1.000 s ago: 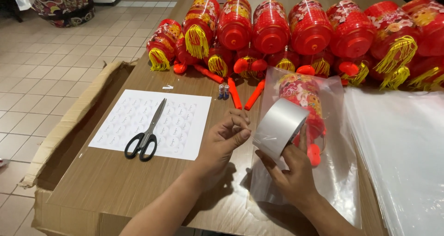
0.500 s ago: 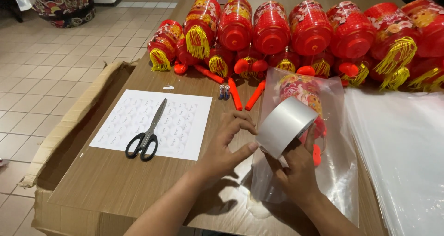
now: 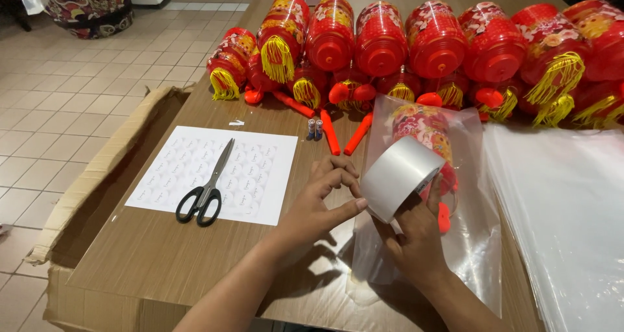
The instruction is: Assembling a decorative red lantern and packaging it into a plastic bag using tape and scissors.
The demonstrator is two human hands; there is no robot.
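Table: brown wooden table (image 3: 195, 260), open cardboard box (image 3: 97, 176) at its left edge, tiled floor beyond.
Lanterns: red plastic lanterns with yellow tassels (image 3: 390, 46) in a row along the far side.
Bags: stack of clear plastic bags (image 3: 559, 208) at right; one clear bag holding a lantern (image 3: 426, 176) under the hands.
Sheet: white sticker sheet (image 3: 260, 182) at left, black-handled scissors (image 3: 208, 189) lying on it.
Tape: grey roll of tape (image 3: 396, 176), centre, over the bag.
Right hand (image 3: 416, 241): fingers curled around the roll from below.
Left hand (image 3: 318, 205): thumb tip against the roll's edge, fingers bent, apparently picking for the tape's end.
Next: likely needs a pinch and a steady pull.

Head view — steep, close, downward.
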